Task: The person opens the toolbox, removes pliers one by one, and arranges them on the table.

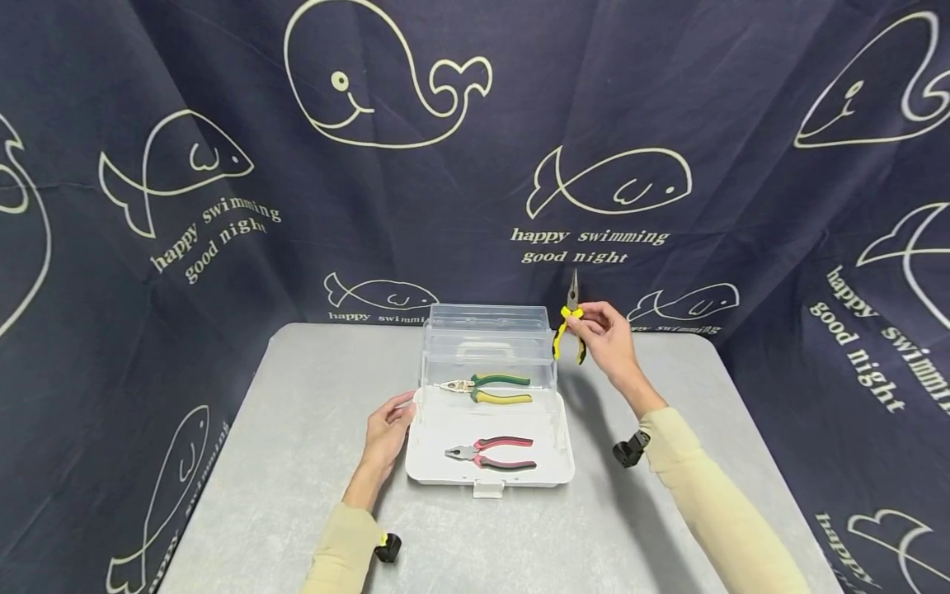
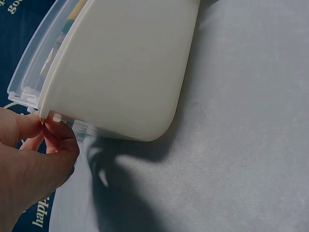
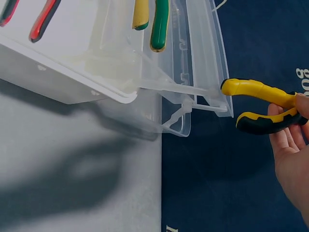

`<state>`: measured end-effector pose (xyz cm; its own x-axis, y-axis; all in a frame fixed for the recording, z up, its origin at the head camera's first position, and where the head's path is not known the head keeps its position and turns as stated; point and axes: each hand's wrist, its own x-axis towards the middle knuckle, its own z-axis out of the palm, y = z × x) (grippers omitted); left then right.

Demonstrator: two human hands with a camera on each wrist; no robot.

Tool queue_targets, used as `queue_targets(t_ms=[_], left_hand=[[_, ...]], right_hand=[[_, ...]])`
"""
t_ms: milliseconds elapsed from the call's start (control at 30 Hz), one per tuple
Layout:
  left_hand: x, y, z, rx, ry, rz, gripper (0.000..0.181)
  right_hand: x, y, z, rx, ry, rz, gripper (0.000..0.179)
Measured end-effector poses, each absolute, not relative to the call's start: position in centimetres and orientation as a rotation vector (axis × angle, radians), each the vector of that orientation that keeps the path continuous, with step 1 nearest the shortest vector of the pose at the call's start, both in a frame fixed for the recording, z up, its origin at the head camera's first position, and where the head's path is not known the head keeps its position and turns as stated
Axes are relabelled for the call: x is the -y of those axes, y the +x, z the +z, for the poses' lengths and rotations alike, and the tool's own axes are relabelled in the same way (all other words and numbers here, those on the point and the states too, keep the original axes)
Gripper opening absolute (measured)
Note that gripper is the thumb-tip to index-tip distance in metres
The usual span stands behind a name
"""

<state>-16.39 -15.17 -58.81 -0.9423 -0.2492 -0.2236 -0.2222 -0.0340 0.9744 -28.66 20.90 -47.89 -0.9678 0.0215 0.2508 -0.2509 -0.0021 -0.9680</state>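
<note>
My right hand [image 1: 607,334] pinches yellow-and-black needle-nose pliers [image 1: 571,318], raised beside the lid's right edge with the jaws pointing up. In the right wrist view their handles [image 3: 263,92] spread toward the box. At the left, my left hand [image 1: 387,433] pinches the rim of a white plastic toolbox [image 1: 438,474] between thumb and fingers. Its clear lid [image 1: 486,318] stands open at the back. Combination pliers with green-and-yellow handles [image 1: 500,388] lie at the box's rear, and combination pliers with red-and-black handles [image 1: 493,454] lie nearer the front.
The toolbox stands on a grey table [image 1: 312,511], its front latch [image 1: 487,489] facing me. A dark blue curtain [image 1: 475,206] with white fish drawings hangs close behind the table and at both sides.
</note>
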Motion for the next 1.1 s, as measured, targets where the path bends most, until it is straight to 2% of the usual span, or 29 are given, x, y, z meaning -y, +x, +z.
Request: queue_targets(t_ms=[367,867,1100], left_hand=[[15.2,-16.3,-58.8,2.156,0.531,-2.207,0.032],[15.2,-16.2,-58.6,2.166,0.525,-2.209,0.033],[15.2,-16.3,-58.7,2.166,0.529,-2.204,0.032]], right_hand=[[-22.7,-27.0,-48.5,1.937,0.151,2.267,0.029],[-26.2,-24.0,-51.8,1.987,-0.039,2.325,0.024],[-27.4,-22.7,-53.5,2.059,-0.122,2.315,0.036]])
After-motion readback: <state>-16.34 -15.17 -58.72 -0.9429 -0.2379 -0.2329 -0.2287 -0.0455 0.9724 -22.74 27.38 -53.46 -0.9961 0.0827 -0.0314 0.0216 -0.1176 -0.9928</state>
